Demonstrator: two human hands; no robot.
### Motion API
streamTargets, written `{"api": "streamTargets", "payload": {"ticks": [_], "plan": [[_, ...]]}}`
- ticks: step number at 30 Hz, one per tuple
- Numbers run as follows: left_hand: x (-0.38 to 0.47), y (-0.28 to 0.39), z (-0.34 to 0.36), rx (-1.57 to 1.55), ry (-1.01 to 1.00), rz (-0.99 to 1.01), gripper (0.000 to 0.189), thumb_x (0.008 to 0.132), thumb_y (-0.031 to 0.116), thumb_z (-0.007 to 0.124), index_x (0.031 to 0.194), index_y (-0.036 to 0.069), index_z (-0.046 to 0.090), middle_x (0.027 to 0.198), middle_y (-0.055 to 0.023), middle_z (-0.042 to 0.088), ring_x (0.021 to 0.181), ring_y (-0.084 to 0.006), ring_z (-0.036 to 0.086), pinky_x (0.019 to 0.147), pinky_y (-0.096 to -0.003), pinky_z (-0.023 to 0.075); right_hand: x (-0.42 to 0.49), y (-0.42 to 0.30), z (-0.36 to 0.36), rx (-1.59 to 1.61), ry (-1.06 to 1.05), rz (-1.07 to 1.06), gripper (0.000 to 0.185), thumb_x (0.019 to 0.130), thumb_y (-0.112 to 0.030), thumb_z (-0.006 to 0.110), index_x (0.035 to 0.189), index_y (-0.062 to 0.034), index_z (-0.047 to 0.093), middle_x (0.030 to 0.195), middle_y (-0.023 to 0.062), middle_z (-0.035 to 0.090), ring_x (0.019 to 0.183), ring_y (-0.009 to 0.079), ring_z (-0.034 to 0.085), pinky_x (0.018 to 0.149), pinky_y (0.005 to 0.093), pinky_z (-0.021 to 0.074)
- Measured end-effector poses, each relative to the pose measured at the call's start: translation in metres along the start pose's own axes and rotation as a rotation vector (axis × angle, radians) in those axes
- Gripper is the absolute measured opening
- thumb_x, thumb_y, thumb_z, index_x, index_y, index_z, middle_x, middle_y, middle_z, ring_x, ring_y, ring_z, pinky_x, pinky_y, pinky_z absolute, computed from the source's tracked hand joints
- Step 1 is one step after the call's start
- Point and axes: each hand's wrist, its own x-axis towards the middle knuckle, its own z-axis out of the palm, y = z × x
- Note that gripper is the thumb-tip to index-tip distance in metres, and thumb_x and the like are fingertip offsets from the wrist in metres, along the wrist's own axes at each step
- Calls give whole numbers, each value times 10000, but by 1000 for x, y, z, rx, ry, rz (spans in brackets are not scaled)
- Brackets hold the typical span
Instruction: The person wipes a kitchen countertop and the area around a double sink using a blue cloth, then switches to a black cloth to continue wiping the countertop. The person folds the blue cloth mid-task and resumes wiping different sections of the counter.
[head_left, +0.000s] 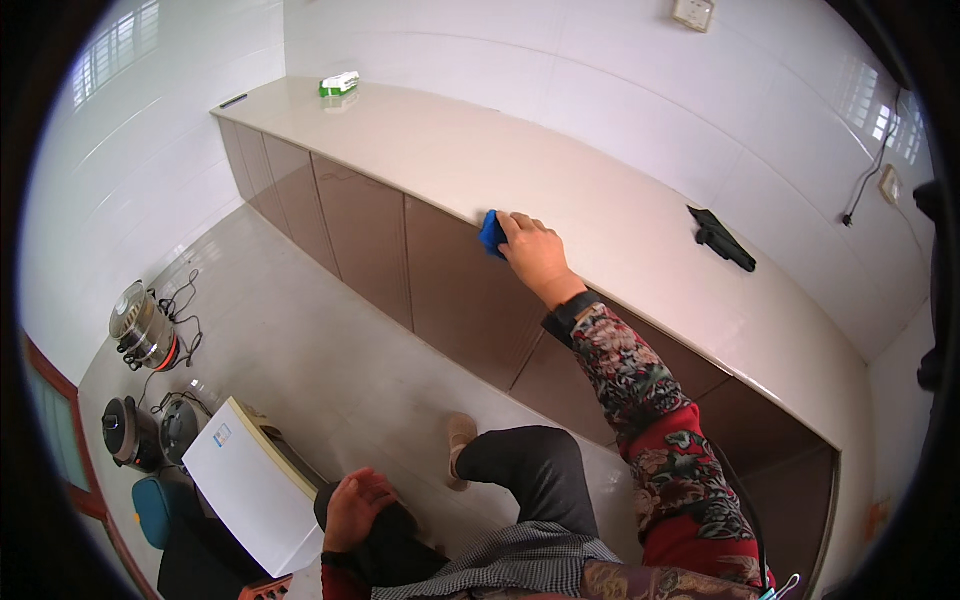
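My right hand (534, 251) reaches out to the front edge of the long pale countertop (480, 161). Its fingers are closed on a blue cloth (492, 234), which lies against that edge and hangs partly over the brown cabinet doors (465, 277). My left hand (358, 506) is held low by my left knee, near a white box-like appliance, with nothing seen in it; its fingers are slightly bent and apart.
A green and white packet (339, 84) lies towards the counter's far end, a black folded item (721, 238) near the wall. A white appliance (251, 480), a glass-lidded steamer (146, 326) and a dark cooker (129, 433) stand on the floor. A plug cord (870, 176) hangs on the right.
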Motion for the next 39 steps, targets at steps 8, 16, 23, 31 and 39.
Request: {"api": "streamTargets", "payload": {"ticks": [8, 16, 23, 31, 39], "plan": [[1, 8, 2, -9, -5, -10, 423, 1011, 347, 572, 1332, 73, 550, 1271, -180, 629, 1180, -363, 605, 1026, -573, 470, 90, -53, 69, -60, -67, 30, 500, 871, -195, 700, 1340, -109, 551, 1209, 96, 659, 1092, 295, 655, 868, 429, 557], [4, 7, 2, 43, -8, 0, 415, 1022, 374, 544, 1328, 92, 557, 1277, -138, 637, 1154, -340, 613, 1009, -570, 477, 82, -45, 63, -62, -63, 30, 421, 906, -165, 640, 1312, -95, 556, 1181, 112, 652, 1064, 301, 662, 863, 441, 554], [6, -1, -3, 69, 16, 45, 442, 1009, 375, 569, 1347, 90, 543, 1264, -131, 633, 1130, -323, 617, 995, -538, 492, -59, 36, -27, -41, 100, 1, 531, 827, -158, 745, 1320, -109, 553, 1267, 108, 633, 1125, 303, 649, 917, 416, 536], [14, -7, -5, 243, 31, 50, 488, 1023, 413, 526, 1392, 93, 501, 1257, -95, 599, 1098, -260, 586, 969, -469, 483, -248, 132, -161, -196, 61, 196, 578, 817, -157, 748, 1361, -131, 553, 1344, 107, 604, 1191, 303, 613, 1007, 420, 483], [24, -10, -22, 235, -72, 68, 525, 1028, 421, 511, 1434, 90, 465, 1292, -94, 574, 1121, -249, 566, 968, -465, 479, -364, 191, -239, -258, 82, 403, 601, 802, -134, 764, 1373, -145, 575, 1355, 106, 606, 1210, 314, 587, 1054, 421, 459]]}}
